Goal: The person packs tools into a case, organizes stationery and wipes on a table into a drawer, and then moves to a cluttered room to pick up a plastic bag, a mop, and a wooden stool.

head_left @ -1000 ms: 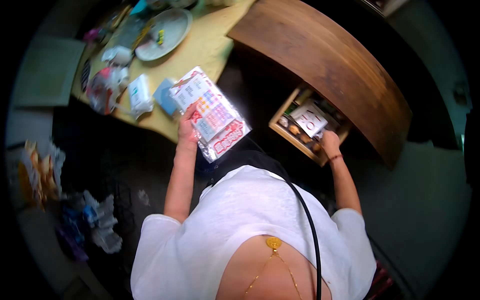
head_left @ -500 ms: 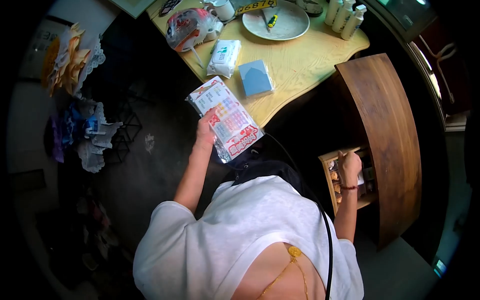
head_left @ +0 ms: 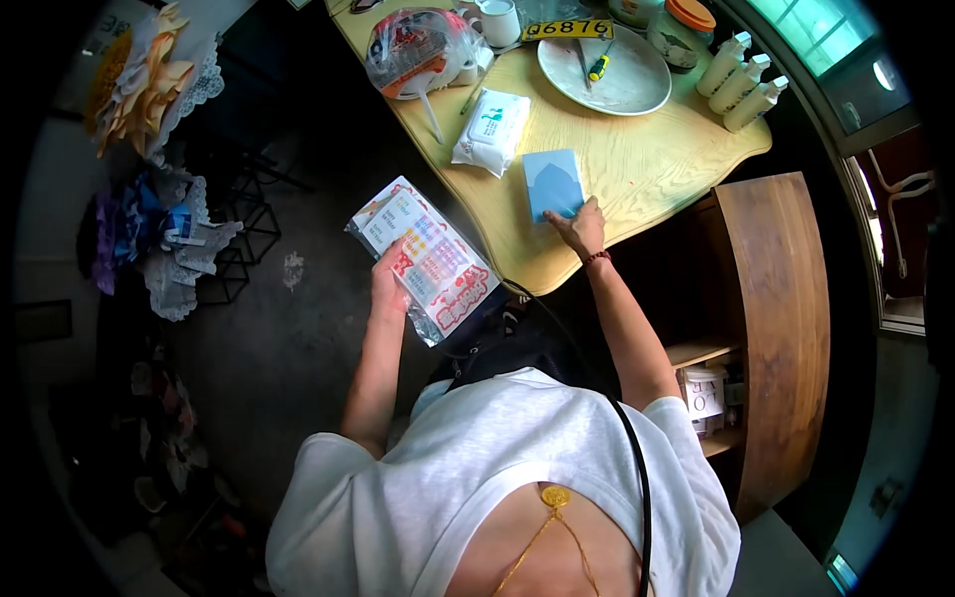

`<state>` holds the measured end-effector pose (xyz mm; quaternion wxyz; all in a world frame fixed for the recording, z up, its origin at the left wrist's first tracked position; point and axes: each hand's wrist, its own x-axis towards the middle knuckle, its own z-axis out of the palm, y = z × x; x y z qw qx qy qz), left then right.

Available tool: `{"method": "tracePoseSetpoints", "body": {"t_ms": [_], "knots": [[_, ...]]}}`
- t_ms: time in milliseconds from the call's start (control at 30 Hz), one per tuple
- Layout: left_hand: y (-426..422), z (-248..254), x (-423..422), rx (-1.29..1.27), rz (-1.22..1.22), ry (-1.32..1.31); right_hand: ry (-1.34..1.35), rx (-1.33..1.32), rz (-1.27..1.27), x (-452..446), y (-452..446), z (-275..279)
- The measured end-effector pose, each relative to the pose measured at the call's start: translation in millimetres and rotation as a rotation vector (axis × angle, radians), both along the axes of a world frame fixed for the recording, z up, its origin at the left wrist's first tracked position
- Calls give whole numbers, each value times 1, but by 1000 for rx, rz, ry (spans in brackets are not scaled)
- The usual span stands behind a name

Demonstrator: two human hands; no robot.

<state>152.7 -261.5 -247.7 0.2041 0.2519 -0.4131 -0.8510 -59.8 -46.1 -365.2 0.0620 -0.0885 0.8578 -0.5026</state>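
Observation:
My left hand (head_left: 390,284) is closed on the edge of a clear plastic packet of printed sheets (head_left: 430,249), with colourful lettering and red characters on its face. The packet is held tilted in front of the table's near edge. At the table, my right hand (head_left: 580,229) has its thumb and fingers on the lower right corner of a flat blue square pack (head_left: 554,181) in clear wrap. The pack lies near the table edge; what is under the fingers is hidden. Left of it sits a white packet of wipes (head_left: 491,131).
On the wooden table (head_left: 517,244) stand a large plate (head_left: 637,85) with a yellow-handled screwdriver (head_left: 598,68), a stuffed plastic bag (head_left: 423,52), an orange-lidded jar (head_left: 682,35) and several white bottles (head_left: 738,88). At right is a wooden cabinet (head_left: 781,328) holding a white bucket (head_left: 703,393).
My right hand has left the drawer at the cabinet and reached forward onto the blue pack. The drawer no longer sticks out. My left hand still holds the packet of sheets.

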Motion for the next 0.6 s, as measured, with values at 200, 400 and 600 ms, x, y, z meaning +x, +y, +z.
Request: {"method": "tracePoseSetpoints", "body": {"t_ms": [200,400,600], "knots": [[3,4,-4,44,-56,-11,-203,149,-94,-11,7,22],[9,20,-17,82,-173,-39,-400,-136,-47,8,1,36],[11,32,-24,109,-253,-25,-117,99,-210,59,-46,75]]}}
